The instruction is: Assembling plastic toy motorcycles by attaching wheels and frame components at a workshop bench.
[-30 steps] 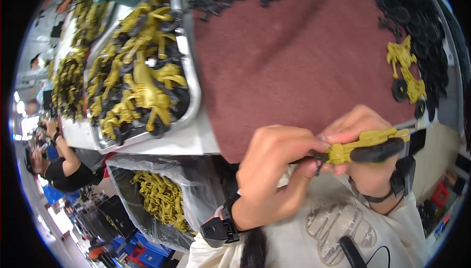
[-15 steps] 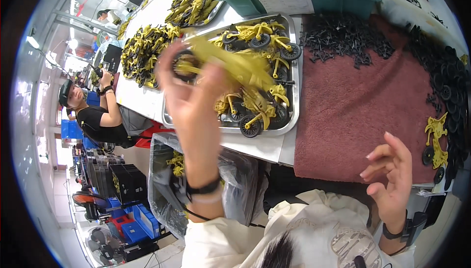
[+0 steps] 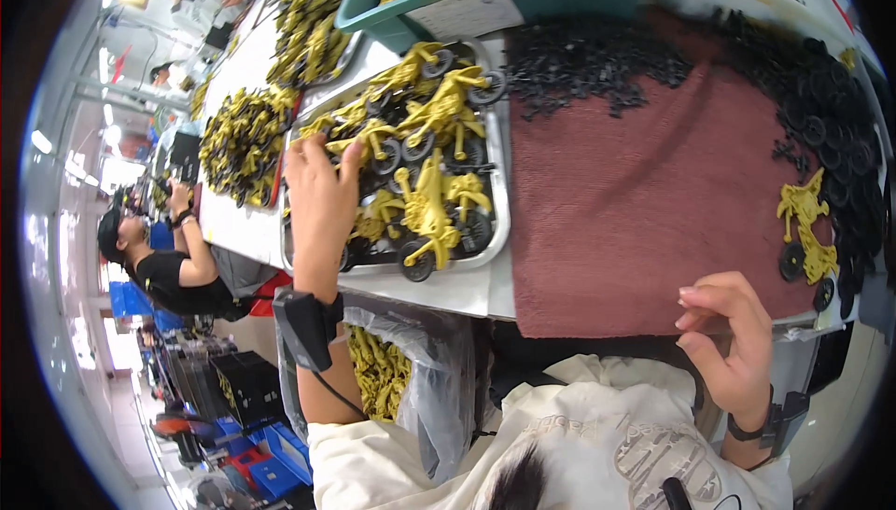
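L hand (image 3: 322, 197) had carried finished yellow toy bike over, was setting it into metal tray (image 3: 497, 195) w/ others; fingers spread flat, grip loosening. R hand (image 3: 733, 347) empty, fingers loosely curled, at edge of red mat (image 3: 635, 193). One unit done.

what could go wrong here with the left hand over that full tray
1. The metal tray is heaped with yellow toy motorcycles, and the left hand lies on the pile near its left side; a nudge could tip one over the rim.
2. The tray sits near the table edge above a plastic bag of yellow parts, so a fallen piece might mix in there.
3. The right hand is empty, away from the tray, and cannot steady it.
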Demonstrator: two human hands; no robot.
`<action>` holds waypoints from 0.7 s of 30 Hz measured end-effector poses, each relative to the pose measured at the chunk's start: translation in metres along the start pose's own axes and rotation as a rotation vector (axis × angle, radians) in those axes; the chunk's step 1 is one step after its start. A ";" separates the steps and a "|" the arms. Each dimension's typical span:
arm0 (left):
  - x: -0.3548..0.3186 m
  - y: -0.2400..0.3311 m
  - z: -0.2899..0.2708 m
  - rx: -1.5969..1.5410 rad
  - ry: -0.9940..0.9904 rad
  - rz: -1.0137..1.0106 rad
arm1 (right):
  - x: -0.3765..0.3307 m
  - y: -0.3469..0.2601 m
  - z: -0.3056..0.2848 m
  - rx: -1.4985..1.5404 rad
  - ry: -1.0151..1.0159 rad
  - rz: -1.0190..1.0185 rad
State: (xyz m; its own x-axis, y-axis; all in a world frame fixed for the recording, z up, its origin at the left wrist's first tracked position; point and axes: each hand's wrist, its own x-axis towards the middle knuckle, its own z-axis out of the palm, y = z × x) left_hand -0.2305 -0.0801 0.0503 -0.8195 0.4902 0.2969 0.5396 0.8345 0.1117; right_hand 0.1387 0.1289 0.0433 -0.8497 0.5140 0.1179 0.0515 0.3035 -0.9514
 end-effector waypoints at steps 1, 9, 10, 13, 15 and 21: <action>0.001 0.011 0.004 -0.108 0.005 0.075 | 0.000 0.002 -0.006 -0.017 0.031 0.024; -0.001 0.006 0.008 -0.087 -0.241 0.342 | -0.001 0.003 -0.101 -0.724 0.362 -0.014; 0.001 0.006 0.006 -0.086 -0.278 0.340 | -0.004 0.007 -0.109 -0.741 0.348 0.041; 0.014 0.013 -0.015 0.028 -0.375 0.320 | -0.014 0.022 -0.116 -0.905 0.253 0.093; 0.021 0.037 -0.032 0.087 -0.203 0.385 | -0.015 0.026 -0.111 -0.886 0.255 0.097; 0.032 0.181 -0.033 -0.405 -0.475 0.629 | -0.008 0.022 -0.109 -0.803 0.149 -0.066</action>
State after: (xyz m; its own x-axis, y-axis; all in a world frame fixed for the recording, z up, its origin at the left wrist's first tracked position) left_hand -0.1531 0.0781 0.1112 -0.2933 0.9560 0.0010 0.8702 0.2666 0.4143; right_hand 0.2040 0.2186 0.0523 -0.7885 0.5588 0.2570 0.4120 0.7901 -0.4539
